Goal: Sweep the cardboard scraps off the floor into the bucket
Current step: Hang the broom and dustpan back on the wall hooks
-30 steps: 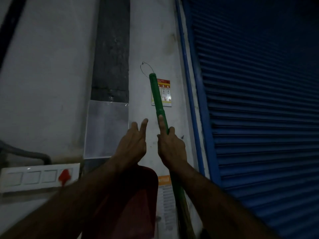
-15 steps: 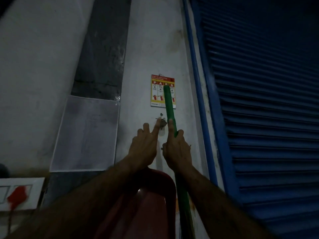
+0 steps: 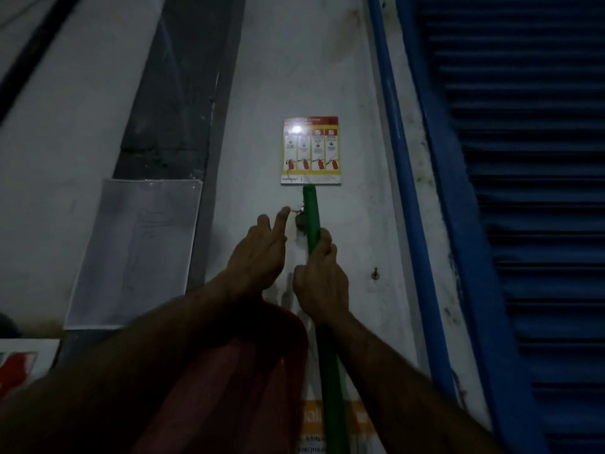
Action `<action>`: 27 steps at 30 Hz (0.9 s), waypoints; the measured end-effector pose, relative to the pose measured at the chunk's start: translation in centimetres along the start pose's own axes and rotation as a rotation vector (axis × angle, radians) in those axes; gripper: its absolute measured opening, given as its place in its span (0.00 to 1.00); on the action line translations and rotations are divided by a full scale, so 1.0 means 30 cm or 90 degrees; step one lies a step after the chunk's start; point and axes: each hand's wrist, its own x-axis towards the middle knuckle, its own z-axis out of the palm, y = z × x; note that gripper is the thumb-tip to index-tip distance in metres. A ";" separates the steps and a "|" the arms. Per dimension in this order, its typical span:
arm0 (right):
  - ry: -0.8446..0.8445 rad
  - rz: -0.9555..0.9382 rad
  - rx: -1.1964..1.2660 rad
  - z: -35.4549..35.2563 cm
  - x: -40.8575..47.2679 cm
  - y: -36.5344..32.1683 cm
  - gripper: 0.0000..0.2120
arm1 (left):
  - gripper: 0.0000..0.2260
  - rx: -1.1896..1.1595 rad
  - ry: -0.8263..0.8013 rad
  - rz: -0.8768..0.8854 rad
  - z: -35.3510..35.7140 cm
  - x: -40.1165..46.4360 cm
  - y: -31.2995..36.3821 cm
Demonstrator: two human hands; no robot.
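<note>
I see the long green plastic broom handle (image 3: 311,217) lowered to the wall hook, right hand (image 3: 319,280) gripping it, left hand (image 3: 258,257) fingers extended, holding nothing: sweeping apparently finished.

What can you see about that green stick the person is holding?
The green stick is a long, thin, round pole that looks like smooth plastic. It stands nearly upright against the white wall. Its top end sits just below the yellow sign, and its lower part runs down out of the picture, so its bottom end is hidden. The right hand grips it near the top. The left hand is beside it, fingers reaching toward a small hook on the wall.
</note>
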 end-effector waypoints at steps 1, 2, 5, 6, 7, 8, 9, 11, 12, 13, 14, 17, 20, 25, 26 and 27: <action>0.000 -0.007 0.011 0.007 0.000 -0.001 0.37 | 0.24 -0.001 -0.002 0.005 0.004 0.010 0.001; 0.009 -0.012 0.018 0.017 -0.001 -0.001 0.37 | 0.24 -0.003 -0.003 0.018 0.008 0.017 0.005; 0.050 0.007 0.062 0.045 0.001 -0.007 0.33 | 0.23 -0.002 0.010 0.062 0.031 0.026 0.011; 0.047 0.023 0.072 0.052 0.008 -0.011 0.32 | 0.22 -0.004 0.028 0.062 0.035 0.030 0.007; 0.040 0.044 0.076 0.057 0.021 -0.014 0.32 | 0.21 -0.004 0.045 0.058 0.038 0.037 0.002; 0.039 0.065 0.081 0.060 0.033 -0.016 0.31 | 0.20 -0.002 0.056 0.052 0.039 0.045 -0.003; 0.044 0.078 0.088 0.061 0.043 -0.019 0.31 | 0.21 0.000 0.057 0.048 0.039 0.053 -0.009; 0.062 0.076 0.120 0.057 0.051 -0.027 0.31 | 0.22 -0.002 0.047 0.048 0.036 0.070 -0.017; 0.072 0.065 0.132 0.059 0.052 -0.029 0.30 | 0.23 -0.006 0.042 0.050 0.036 0.081 -0.021; 0.081 0.054 0.139 0.060 0.053 -0.029 0.30 | 0.23 -0.011 0.042 0.052 0.035 0.091 -0.021; 0.091 0.047 0.148 0.065 0.054 -0.027 0.29 | 0.24 -0.019 0.044 0.057 0.035 0.102 -0.022; 0.090 0.040 0.184 0.084 0.072 -0.024 0.28 | 0.24 -0.043 0.054 0.078 0.037 0.131 -0.020; 0.097 0.031 0.224 0.092 0.081 -0.026 0.24 | 0.25 -0.069 0.066 0.086 0.045 0.149 -0.029; 0.091 0.004 0.257 0.102 0.054 -0.035 0.21 | 0.24 -0.111 0.081 0.093 0.067 0.156 -0.063; 0.083 -0.001 0.251 0.106 0.054 -0.033 0.22 | 0.23 -0.113 0.079 0.100 0.070 0.154 -0.064; 0.071 -0.003 0.246 0.106 0.057 -0.030 0.22 | 0.21 -0.108 0.082 0.106 0.072 0.152 -0.064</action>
